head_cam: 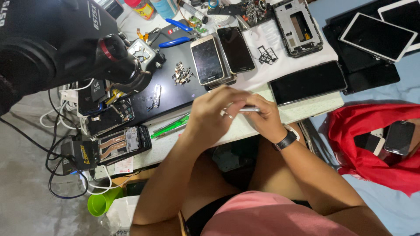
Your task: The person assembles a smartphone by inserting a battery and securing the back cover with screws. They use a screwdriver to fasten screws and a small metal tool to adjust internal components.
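Over the bench's (pixel 306 111) near edge, both hands are closing on a slim silver phone (pixel 248 109) lying edge-up with its long axis left to right, the left hand (pixel 214 116) curling its fingers over the left end, the right hand (pixel 264 118) pinching the right end.

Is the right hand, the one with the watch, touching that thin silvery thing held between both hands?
Touching. The head view shows the right hand closed around one end of the thin silvery thing, with no gap, while the left hand meets its other end.
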